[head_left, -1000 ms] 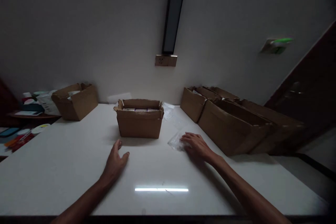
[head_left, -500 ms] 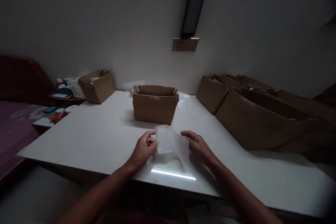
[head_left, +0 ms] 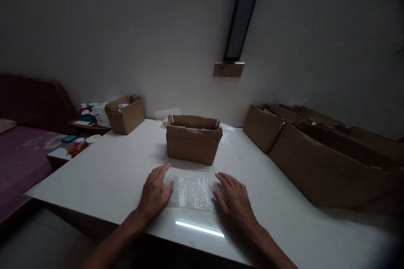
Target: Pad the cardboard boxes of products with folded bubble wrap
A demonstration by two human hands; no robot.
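Note:
A clear bubble wrap piece lies flat on the white table near its front edge. My left hand rests at its left end, thumb apart from the fingers and touching the plastic. At the right end is my right hand, its fingers spread and the thumb over the wrap. Neither hand is closed on it. Just beyond the wrap stands an open cardboard box; what it holds is mostly hidden by its front wall.
Larger cardboard boxes fill the table's right side. A smaller cardboard box stands at the back left. More bubble wrap lies behind the middle box. Left of the table are a bed and small items on a stand.
The bubble wrap was held up between both hands; now it lies stretched out flat on the table. My hands have moved further apart and opened. The view has tilted up slightly.

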